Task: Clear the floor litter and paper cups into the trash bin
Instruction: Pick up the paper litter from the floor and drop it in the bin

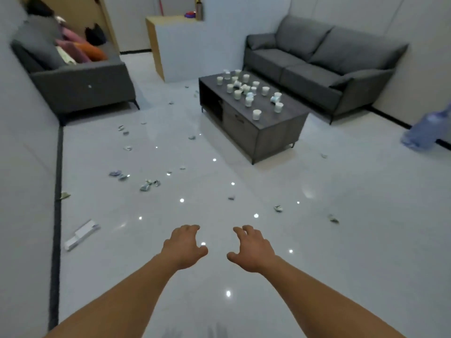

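Note:
Several white paper cups point(256, 114) stand and lie on a dark coffee table point(275, 132) ahead on the right. Crumpled paper litter point(149, 185) is scattered over the glossy white floor, with more scraps point(278, 208) nearer my hands. A flat white box point(81, 234) lies by the left wall. My left hand point(184, 246) and my right hand point(252, 248) are stretched out in front of me, palms down, fingers loosely curled, holding nothing. No trash bin is in view.
A grey sofa point(317, 67) stands behind the table. Another grey sofa point(80, 86) with cushions is at the left. A white counter point(180, 52) stands at the back. A blue water bottle point(424, 132) sits at the right wall.

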The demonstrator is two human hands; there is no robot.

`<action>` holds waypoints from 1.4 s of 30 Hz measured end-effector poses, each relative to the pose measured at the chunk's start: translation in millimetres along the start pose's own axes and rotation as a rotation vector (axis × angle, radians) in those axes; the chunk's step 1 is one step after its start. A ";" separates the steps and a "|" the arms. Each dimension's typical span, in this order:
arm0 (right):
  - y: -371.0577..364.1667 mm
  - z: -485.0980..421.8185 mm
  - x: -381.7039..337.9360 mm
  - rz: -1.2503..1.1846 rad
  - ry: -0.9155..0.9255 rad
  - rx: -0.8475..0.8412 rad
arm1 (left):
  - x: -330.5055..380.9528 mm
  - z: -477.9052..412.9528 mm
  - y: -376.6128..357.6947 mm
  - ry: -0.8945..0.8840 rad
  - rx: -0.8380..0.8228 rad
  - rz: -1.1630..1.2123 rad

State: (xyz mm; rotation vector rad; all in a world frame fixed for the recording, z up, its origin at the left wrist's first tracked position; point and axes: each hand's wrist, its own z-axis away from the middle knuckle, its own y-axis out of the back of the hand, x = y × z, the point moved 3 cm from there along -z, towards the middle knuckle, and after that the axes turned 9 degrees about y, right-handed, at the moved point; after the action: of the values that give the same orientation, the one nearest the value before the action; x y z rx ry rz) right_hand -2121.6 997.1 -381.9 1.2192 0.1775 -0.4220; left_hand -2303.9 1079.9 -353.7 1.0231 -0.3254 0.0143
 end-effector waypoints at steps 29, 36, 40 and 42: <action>199.5 112.4 575.0 -0.174 -0.515 0.121 | 626.8 -128.1 -164.7 -0.431 -0.237 -0.220; 255.3 37.1 670.2 -0.120 -0.513 0.025 | 700.8 -211.1 -158.1 -0.362 -0.278 -0.144; 264.7 -15.6 720.6 -0.103 -0.476 -0.084 | 721.4 -265.6 -165.2 -0.254 -0.307 -0.114; 266.1 -48.3 749.9 -0.099 -0.452 -0.125 | 732.7 -293.3 -176.8 -0.192 -0.336 -0.092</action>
State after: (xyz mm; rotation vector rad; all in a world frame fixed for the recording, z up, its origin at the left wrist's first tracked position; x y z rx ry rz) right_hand -1327.2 952.5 -432.6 0.9677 -0.1231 -0.7502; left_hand -1501.5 1131.2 -441.2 0.7058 -0.4393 -0.2161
